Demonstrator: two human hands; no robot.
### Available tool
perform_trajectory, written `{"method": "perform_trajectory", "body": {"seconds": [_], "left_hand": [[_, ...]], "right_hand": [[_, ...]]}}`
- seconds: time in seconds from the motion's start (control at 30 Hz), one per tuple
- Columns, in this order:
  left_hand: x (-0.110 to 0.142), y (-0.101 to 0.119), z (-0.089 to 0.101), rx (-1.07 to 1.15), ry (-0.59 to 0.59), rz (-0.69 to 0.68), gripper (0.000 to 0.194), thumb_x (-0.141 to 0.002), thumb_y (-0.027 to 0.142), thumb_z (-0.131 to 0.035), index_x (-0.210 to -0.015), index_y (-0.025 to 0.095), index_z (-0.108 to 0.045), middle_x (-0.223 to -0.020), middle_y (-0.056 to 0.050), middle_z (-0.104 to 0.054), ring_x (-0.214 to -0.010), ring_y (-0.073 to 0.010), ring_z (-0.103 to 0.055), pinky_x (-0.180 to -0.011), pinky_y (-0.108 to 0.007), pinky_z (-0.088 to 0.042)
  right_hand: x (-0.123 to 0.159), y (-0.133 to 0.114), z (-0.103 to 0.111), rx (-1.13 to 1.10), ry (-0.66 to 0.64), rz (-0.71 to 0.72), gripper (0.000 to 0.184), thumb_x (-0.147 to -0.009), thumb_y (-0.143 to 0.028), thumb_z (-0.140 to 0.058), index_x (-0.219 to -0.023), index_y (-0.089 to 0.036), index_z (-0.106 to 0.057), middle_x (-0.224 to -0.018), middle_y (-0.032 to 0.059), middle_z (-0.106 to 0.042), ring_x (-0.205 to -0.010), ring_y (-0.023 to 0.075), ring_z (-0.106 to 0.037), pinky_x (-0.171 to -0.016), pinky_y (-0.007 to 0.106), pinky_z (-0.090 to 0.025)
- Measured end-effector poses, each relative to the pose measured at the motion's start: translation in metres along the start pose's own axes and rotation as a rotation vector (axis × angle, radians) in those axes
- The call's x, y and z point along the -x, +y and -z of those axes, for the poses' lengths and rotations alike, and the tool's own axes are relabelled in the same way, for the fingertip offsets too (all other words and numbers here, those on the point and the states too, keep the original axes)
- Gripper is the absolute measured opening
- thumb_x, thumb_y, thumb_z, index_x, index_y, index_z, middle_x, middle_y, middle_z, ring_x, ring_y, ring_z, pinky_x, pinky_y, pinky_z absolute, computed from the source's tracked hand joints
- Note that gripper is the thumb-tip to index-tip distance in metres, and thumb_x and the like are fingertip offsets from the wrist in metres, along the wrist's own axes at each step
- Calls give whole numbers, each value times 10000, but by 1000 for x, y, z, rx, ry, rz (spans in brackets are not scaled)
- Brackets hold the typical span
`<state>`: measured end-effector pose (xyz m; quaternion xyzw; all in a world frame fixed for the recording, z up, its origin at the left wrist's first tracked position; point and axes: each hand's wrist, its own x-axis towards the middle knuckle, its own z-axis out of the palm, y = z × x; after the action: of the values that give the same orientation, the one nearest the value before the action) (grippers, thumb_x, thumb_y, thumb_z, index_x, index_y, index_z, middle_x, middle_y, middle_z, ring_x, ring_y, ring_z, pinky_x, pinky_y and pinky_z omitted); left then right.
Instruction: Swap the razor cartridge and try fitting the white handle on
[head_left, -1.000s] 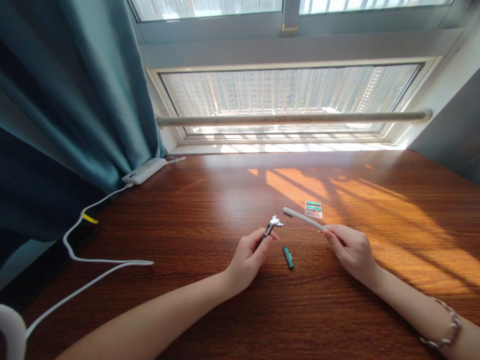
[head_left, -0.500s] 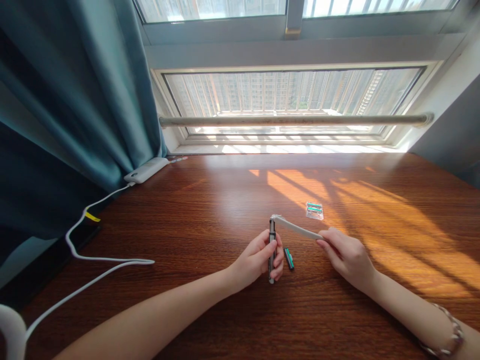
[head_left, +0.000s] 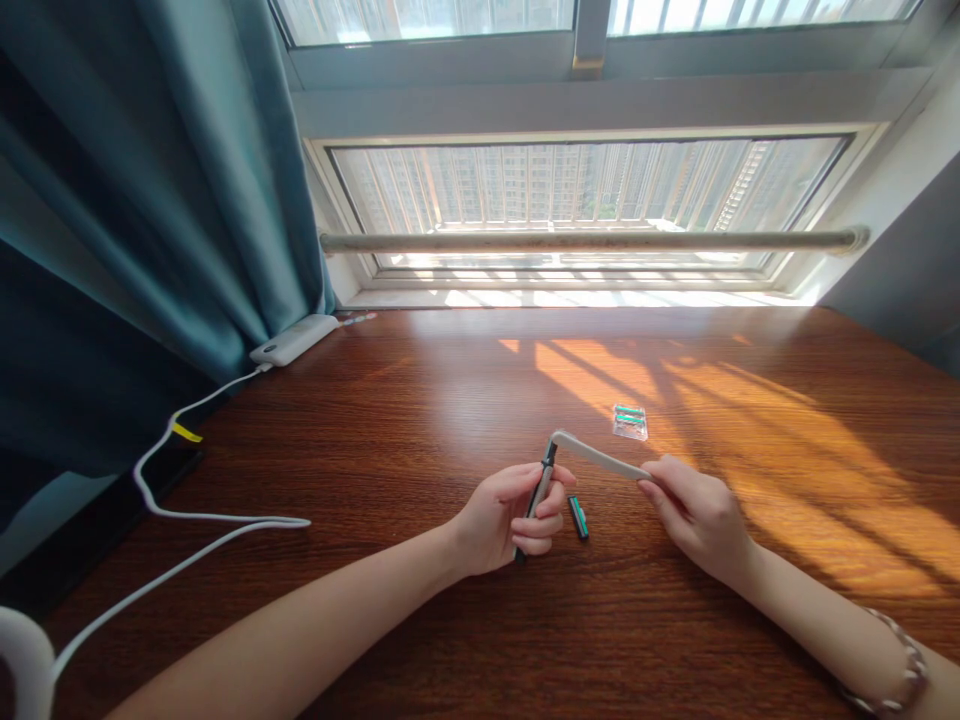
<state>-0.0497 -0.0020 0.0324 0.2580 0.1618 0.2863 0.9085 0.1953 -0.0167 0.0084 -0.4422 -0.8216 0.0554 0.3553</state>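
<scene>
My left hand (head_left: 514,520) is wrapped around a grey and black razor handle (head_left: 540,492), which tilts with its top toward the right. My right hand (head_left: 694,508) pinches one end of a slim whitish toothbrush (head_left: 604,459). The brush's far end meets the top of the razor handle; its bristles are hard to make out from here. Close to my left fingers, a green and black razor blade cartridge (head_left: 578,518) lies on the desk. Farther back is a clear plastic case (head_left: 629,422) holding green-striped cartridges.
The brown wooden desk (head_left: 420,400) runs back to a barred window (head_left: 592,185). At the left, a white power strip (head_left: 294,340) sits by a blue curtain (head_left: 225,180), with its white cable (head_left: 217,518) looping over the desk. Sunlight falls on the right side.
The razor handle has turned in my left hand, from upright to leaning right, and my left fingers have shifted around it. My right hand and the toothbrush have barely moved.
</scene>
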Motion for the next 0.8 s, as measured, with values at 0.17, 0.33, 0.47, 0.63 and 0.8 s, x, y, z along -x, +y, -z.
{"method": "perform_trajectory", "body": {"seconds": [0.17, 0.33, 0.47, 0.63, 0.8], "left_hand": [[2, 8, 5, 110, -2, 73, 200, -886, 264, -336, -887, 150, -500, -584, 52, -298, -361, -2, -111, -310, -87, -92], [1, 8, 5, 132, -8, 66, 166, -883, 253, -346, -871, 159, -482, -575, 53, -307, -354, -3, -121, -305, -81, -110], [1, 8, 4, 144, 6, 50, 167, -879, 250, -349, -870, 152, -484, -569, 52, -310, -352, -7, -136, -302, -89, -125], [1, 8, 5, 173, 11, 45, 183, -878, 232, -335, -851, 134, -488, -558, 49, -303, -354, -12, -161, -300, -91, -152], [1, 8, 8, 212, 11, 39, 211, -882, 220, -313, -857, 114, -494, -543, 53, -282, -355, -10, -159, -294, -88, -146]], "right_hand": [[1, 0, -2, 52, 17, -51, 93, -854, -212, -452, -857, -177, -538, -697, 24, -544, -621, 130, -528, -588, 235, -394], [1, 0, -2, 47, 14, -25, 108, -857, -220, -443, -854, -183, -545, -675, 18, -551, -596, 127, -528, -569, 230, -393], [1, 2, -2, 41, 74, -86, 111, -856, -235, -449, -843, -183, -546, -673, 17, -559, -578, 125, -527, -553, 230, -392], [1, 2, -3, 3, -6, -41, 108, -858, -226, -448, -851, -184, -548, -675, 14, -556, -595, 125, -534, -564, 230, -394], [1, 1, -1, -1, 72, -96, 92, -852, -219, -461, -846, -177, -542, -678, 13, -545, -585, 118, -520, -555, 226, -387]]}}
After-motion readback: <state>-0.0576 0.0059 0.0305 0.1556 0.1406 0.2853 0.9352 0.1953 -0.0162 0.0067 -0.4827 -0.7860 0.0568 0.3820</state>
